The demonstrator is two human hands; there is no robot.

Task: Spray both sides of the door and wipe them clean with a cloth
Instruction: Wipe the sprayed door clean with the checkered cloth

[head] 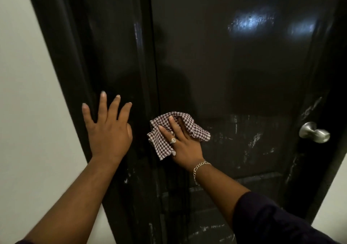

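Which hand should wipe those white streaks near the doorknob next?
The right hand. It already presses the checkered cloth on the door, nearer the white streaks beside the doorknob. The left hand is spread flat on the door frame and holds nothing.

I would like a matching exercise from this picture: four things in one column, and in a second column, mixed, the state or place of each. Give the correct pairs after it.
Column one:
1. left hand
2. right hand
3. checked cloth
4. door knob

Column two:
A. silver, at the right edge of the door
B. fingers spread flat on the dark frame, holding nothing
C. crumpled between a palm and the door
D. wears a ring and a chain bracelet

Pairs: 1-B, 2-D, 3-C, 4-A
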